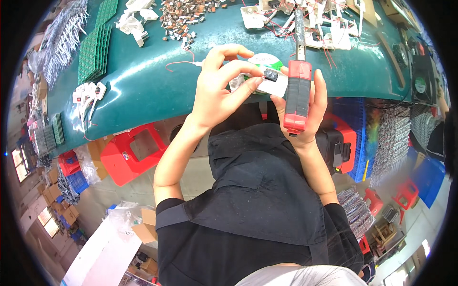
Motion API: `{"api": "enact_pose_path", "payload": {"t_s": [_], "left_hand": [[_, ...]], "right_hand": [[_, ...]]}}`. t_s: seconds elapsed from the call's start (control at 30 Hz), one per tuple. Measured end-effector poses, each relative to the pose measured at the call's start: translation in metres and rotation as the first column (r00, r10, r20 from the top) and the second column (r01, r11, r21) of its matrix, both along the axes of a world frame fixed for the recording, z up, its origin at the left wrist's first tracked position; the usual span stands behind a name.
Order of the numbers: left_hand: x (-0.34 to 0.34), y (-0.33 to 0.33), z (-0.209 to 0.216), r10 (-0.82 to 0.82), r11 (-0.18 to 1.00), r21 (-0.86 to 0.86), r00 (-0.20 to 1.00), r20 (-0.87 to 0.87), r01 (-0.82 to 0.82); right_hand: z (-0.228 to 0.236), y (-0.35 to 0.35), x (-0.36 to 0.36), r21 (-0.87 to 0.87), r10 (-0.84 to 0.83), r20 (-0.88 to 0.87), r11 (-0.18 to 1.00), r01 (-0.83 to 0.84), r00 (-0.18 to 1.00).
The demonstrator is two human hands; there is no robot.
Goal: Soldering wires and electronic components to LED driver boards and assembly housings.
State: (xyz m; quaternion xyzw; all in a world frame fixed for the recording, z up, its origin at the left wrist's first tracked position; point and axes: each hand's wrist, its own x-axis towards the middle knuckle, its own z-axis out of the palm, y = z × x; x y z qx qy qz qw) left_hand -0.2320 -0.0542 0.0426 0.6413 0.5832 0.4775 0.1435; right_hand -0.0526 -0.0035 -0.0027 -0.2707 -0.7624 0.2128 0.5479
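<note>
My left hand (219, 90) is closed, thumb and forefinger pinching a small black block-shaped part (271, 75). The part sits over a white plastic piece (275, 87). My right hand (312, 109) is curled round a red-and-black handled tool (298, 95), whose long grey shaft points to the far side of the table. The fingertips and thumb of that hand also reach the white piece's right edge; the tool hides part of the grip. Behind the white piece lies a round white-and-green label or disc (265, 60), partly covered.
The green table (143, 71) carries stacked green circuit boards (93, 55), a heap of small metallic parts (179, 16) and white plastic housings with red wires (329, 33). White plugs (88, 95) lie at left. Below the edge stand a red stool (119, 159) and blue crate (358, 143).
</note>
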Motion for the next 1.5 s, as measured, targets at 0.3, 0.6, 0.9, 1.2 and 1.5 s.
{"api": "enact_pose_path", "payload": {"t_s": [0.3,0.6,0.9,1.2,1.5], "left_hand": [[0.002,0.003,-0.002,0.011,0.997,-0.076,0.978,0.208,0.005],[0.019,0.004,0.001,0.139,0.987,-0.087,0.989,0.051,-0.135],[0.038,0.010,-0.003,0.204,0.976,0.085,0.979,-0.021,-0.202],[0.044,0.006,-0.001,0.269,0.956,0.139,0.960,-0.077,-0.257],[0.044,0.007,0.005,0.293,0.954,0.118,0.944,-0.150,-0.277]], "right_hand": [[0.004,0.002,-0.002,0.045,0.006,0.012,0.999,-0.007,1.000],[-0.002,-0.003,0.000,0.007,-0.007,-0.001,1.000,0.007,1.000],[0.013,-0.010,0.014,-0.211,0.068,0.113,0.977,-0.043,0.991],[0.047,-0.010,0.071,-0.586,0.090,-0.450,0.721,-0.370,0.888],[0.065,-0.055,0.108,-0.725,0.020,-0.384,0.612,-0.315,0.923]]}}
